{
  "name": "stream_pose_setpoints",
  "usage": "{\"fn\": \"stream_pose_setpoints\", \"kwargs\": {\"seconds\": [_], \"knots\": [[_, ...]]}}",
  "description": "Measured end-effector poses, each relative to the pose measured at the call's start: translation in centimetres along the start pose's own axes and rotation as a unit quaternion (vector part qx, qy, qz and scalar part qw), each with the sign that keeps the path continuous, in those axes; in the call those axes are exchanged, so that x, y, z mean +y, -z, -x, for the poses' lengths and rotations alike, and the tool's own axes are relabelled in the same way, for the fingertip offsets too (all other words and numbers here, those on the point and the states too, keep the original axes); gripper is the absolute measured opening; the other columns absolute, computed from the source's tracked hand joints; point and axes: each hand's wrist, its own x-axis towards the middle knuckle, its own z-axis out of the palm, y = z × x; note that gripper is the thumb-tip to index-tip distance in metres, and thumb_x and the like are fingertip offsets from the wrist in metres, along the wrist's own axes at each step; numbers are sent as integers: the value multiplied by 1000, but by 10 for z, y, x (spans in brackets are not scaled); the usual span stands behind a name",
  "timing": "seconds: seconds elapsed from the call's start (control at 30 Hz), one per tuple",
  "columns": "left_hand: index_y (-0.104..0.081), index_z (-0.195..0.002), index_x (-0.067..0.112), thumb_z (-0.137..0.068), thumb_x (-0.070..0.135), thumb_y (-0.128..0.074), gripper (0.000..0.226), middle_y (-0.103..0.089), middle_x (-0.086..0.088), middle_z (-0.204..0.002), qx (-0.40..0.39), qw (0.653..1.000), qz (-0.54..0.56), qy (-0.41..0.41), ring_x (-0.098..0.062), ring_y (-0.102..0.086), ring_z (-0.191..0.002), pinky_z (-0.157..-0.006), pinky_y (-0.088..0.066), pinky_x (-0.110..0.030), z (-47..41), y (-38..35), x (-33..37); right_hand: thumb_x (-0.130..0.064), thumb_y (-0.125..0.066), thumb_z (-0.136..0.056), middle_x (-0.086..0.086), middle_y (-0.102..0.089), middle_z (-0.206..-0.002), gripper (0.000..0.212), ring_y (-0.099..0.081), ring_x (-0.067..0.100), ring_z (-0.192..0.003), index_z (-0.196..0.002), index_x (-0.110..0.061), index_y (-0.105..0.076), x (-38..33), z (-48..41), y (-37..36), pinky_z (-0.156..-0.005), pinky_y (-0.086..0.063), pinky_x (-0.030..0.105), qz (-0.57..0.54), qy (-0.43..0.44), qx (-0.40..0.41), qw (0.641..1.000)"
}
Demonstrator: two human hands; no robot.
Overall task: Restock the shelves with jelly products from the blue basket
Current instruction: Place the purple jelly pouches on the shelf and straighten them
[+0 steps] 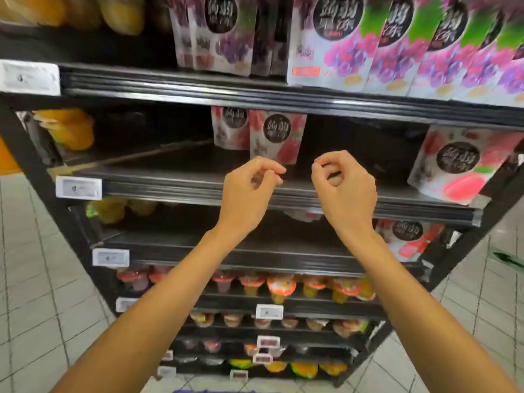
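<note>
1. Two pink jelly pouches point(276, 134) stand upright at the back of the middle shelf point(170, 188).
2. Of the blue basket point(204, 391), only a sliver shows at the bottom edge.
3. The left hand point(249, 182) and right hand point(343, 182) hover before that shelf with fingers curled to thumbs, and nothing is visible in either.
4. Blur makes the price tags point(78, 188) unreadable, and the forearms hide some of the jelly cups point(280, 287).
</note>
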Motion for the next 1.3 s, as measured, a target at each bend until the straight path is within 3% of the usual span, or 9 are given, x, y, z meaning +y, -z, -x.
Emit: {"fn": "stream_pose_setpoints", "kwargs": {"seconds": [0.1, 0.2, 0.33, 0.4, 0.6, 0.83, 1.0, 1.13, 1.3], "knots": [[-70, -90, 19, -93, 6, -51, 23, -70, 8, -76, -39, 994, 3, 104, -8, -66, -77, -72, -52, -29, 53, 15, -48, -43, -54, -89, -20, -63, -70, 12, -61, 1, -66, -91, -34, -62, 26, 65, -26, -63, -49, 32, 5, -69, -68, 995], [-70, -90, 15, -93, 3, -51, 23, -70, 3, -75, -84, 974, -2, 210, -7, -65, -73, -71, -51, -24, 120, 26, -105, -42, -54, -91, -14, -65, -72, 12, -61, 5, -64, -88, -34, -61, 63, 141, -54, -62, -47, 31, 33, -160, -176, 971], [-71, -92, 6, -97, 4, -53, 19, -70, -6, -80, -138, 929, -16, 342, -8, -63, -70, -67, -50, -23, 230, 34, -188, -23, -55, -95, -3, -65, -79, 20, -66, 27, -86, -78, -34, -61, 123, 252, -85, -71, -52, 31, 40, -304, -325, 895], [-71, -91, 8, -96, 1, -54, 18, -69, -8, -82, -162, 905, -29, 393, -16, -62, -75, -68, -50, -25, 289, 36, -228, -19, -53, -96, 4, -66, -89, 16, -64, 32, -97, -92, -19, -69, 153, 311, -97, -71, -42, 25, 60, -358, -390, 846], [-69, -86, -10, -90, -8, -59, 11, -67, -26, -76, -220, 832, -52, 506, -20, -57, -74, -71, -47, -44, 442, 25, -340, -14, -56, -95, 16, -69, -109, 21, -63, 34, -106, -108, -5, -71, 249, 461, -132, -92, -52, 37, 81, -516, -446, 727], [-62, -74, 14, -89, -4, -61, 24, -58, 2, -66, -217, 785, -72, 576, 11, -54, -57, -62, -41, -21, 589, -18, -448, 0, -62, -89, 21, -69, -112, 22, -64, 36, -106, -109, 0, -72, 370, 590, -179, -72, -39, 20, 140, -560, -416, 703], [-70, -88, 2, -90, 2, -61, 10, -70, -14, -82, -244, 730, -75, 633, -18, -60, -72, -66, -50, -33, 659, -74, -506, -12, -51, -96, 14, -65, -123, 29, -59, 30, -115, -120, -6, -66, 448, 662, -219, -93, -46, 31, 154, -590, -458, 647], [-70, -97, 4, -93, 4, -58, 13, -72, -13, -104, -234, 699, -65, 673, -22, -66, -88, -77, -48, -26, 690, -117, -541, -14, -56, -94, 14, -64, -129, 35, -58, 32, -119, -127, -6, -62, 486, 706, -247, -97, -46, 34, 167, -580, -439, 665], [-52, -129, -2, -92, 9, -60, 39, -51, -17, -137, -249, 669, -137, 686, -34, -58, -117, -97, -49, -45, 710, -142, -585, -22, -61, -91, 14, -67, -115, 40, -65, 34, -103, -126, -6, -52, 528, 741, -279, -72, -43, 27, 163, -585, -425, 671]]}}
